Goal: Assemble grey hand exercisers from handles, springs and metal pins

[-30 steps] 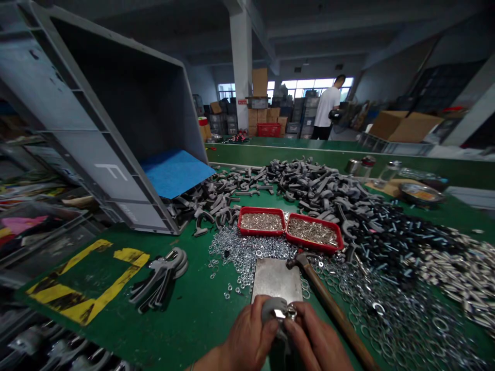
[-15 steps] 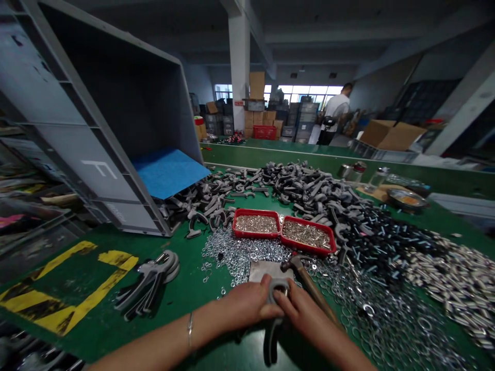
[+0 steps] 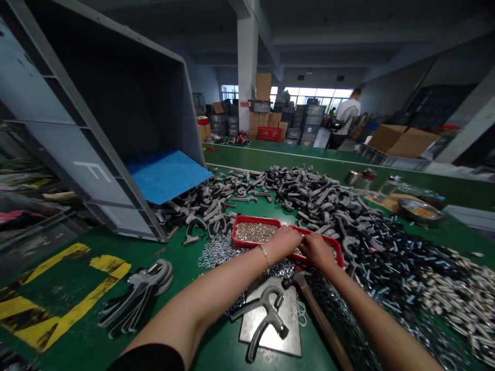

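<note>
- While both hands held a grey clamp low in the frame half a second ago, they now reach to the centre, over the right red tray (image 3: 340, 256).
- Left hand (image 3: 286, 240): its fingers bend down at the tray's left part, and I cannot tell whether they pinch a piece.
- Right hand (image 3: 317, 251): it curls inward just beside the left one; its fingertips are hidden too, so its grasp cannot be told.
- Let go since then, the grey clamp (image 3: 272, 314) lies at lower centre on a metal plate (image 3: 291, 337) that the hands had largely covered. It has a rounded hook at the top, two splayed legs with dark edging, a shiny metal piece within the hook and a dark knob at lower right.
- Beside the plate, on its right, a hammer (image 3: 325, 327) rests with its head toward the trays.
- Left of the right tray stands the left red tray (image 3: 247, 244), filled with small shiny metal parts; loose nuts (image 3: 216, 253) spread before it.
- Beyond the trays, a heap of grey handles (image 3: 320, 196) stretches across the middle of the frame.
- At lower left, similar clamps (image 3: 149, 283) lie stacked near yellow-and-black tape (image 3: 42, 330).
- Upper left, a tipped grey bin (image 3: 73, 144) holds a blue sheet (image 3: 166, 175).
</note>
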`<state>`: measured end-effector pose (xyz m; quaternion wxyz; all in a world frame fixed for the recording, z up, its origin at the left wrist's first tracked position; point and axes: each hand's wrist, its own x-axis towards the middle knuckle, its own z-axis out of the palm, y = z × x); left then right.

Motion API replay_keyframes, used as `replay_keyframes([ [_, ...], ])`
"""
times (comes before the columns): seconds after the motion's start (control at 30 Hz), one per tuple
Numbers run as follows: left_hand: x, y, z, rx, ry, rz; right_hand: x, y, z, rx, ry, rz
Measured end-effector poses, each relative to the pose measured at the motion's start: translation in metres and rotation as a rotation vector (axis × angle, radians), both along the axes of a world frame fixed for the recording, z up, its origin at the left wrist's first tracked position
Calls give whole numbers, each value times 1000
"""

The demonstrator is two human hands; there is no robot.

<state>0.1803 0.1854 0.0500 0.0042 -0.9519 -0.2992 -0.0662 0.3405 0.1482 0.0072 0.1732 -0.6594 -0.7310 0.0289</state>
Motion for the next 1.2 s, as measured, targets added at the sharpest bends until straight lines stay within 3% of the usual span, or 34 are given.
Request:
replay_keyframes([
  [0.13, 22, 16, -21, 0, 13, 46, 4, 5, -13, 5, 35, 2],
  [0.3, 17, 13, -42, 37, -44, 79, 9, 2, -24, 40, 170, -25],
  [0.43, 17, 12, -46, 56, -113, 115, 11, 3, -23, 91, 346, -85],
  [0.57, 6, 8, -36, 41, -195, 131, 13, -14, -10, 101, 535, -188],
  [0.7, -44, -28, -30, -116, -468, 108, 7, -76, 7, -31, 707, -117],
  [0.8, -94, -76, -38, -501, -733, 196, -4, -131, 10, -253, 835, 16],
  [0.9, -124, -118, -53, -818, -770, 347, -20, -162, 4, -366, 908, -3],
  [0.97, -129, -134, -63, -823, -795, 370, -33, -166, -2, -427, 1028, -53],
  [1.03, -125, -140, -70, -723, -805, 349, -48, -161, -6, -460, 1117, -59],
  [1.2, -113, -136, -79, -644, -812, 401, -78, -137, -15, -270, 1011, -51],
])
